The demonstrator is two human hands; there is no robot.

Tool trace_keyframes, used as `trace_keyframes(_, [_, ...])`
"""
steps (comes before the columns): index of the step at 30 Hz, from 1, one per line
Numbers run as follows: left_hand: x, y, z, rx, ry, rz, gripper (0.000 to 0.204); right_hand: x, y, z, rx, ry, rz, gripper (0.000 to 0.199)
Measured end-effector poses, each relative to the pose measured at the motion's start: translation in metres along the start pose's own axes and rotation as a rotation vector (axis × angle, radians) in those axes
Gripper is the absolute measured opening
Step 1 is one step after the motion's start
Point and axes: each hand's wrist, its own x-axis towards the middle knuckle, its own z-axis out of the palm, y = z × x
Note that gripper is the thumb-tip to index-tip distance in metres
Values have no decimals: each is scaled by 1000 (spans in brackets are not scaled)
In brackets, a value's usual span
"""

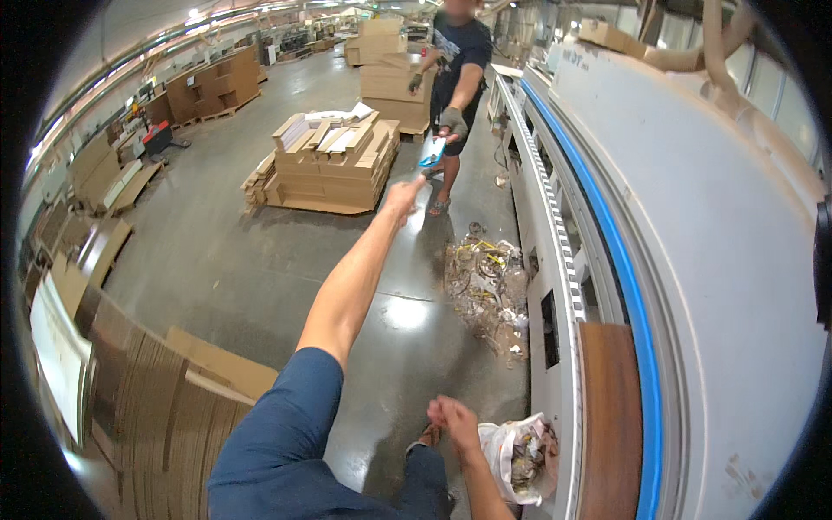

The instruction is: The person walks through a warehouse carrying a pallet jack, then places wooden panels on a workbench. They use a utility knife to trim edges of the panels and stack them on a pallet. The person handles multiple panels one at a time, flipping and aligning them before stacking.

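1. Underfoot, a grey, glossy floor (260, 251) runs through a large workshop, with bright patches of reflected light on it.
2. Along the right stands a long machine (693, 217) with a pale grey housing and a blue strip (598, 186) down its length; a brown wood-grained panel (608, 407) lies at its near end.
3. Beside the machine, mixed scraps (485, 286) litter the floor, and nearer the camera sits a white bag (501, 451) with more scraps inside.
4. A pile of brown boards (321, 186) stands in mid-floor, a taller stack (394, 85) behind it; sheets on edge (143, 399) fill the lower left.
5. As for writing, dark lettering marks the machine's housing, and a pale print shows on the dark shirt (459, 42) of a co-worker facing the camera.
6. A flat blue-and-white item (432, 153) is in the co-worker's gloved hand (451, 124), above the floor between the two people.
7. The left hand (403, 198) reaches out to its near edge; whether its fingers touch or grip it, I cannot tell.
8. The right hand (455, 420) is low, near the bag, its fingers loosely bent; whether they meet is unclear.
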Motion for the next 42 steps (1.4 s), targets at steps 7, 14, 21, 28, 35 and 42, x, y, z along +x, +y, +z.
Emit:
trace_keyframes(7, [164, -20, 12, -193, -217, -48, 26, -59, 119, -116, 197, 334, 478, 41])
trace_keyframes(14, [164, -21, 10, -374, -362, -125, 17, -94, 149, -140, 152, 572, 491, 36])
trace_keyframes(21, [109, -31, -10, -366, -601, 19, 27, -155, 142, 1, 392, 855, 372, 46])
trace_keyframes(28, [-171, -43, 63, -216, -1086, 148, 29, -251, 185, 106, 315, 1057, 188, 38])
trace_keyframes(35, [-603, -97, 8, 3, -2044, -159, 32, -425, 142, 177, 760, 1444, -367, 47])
trace_keyframes(42, [-977, -154, -119, 487, -3069, -88, 48, -698, 245, 258, 637, 2066, -560, 15])
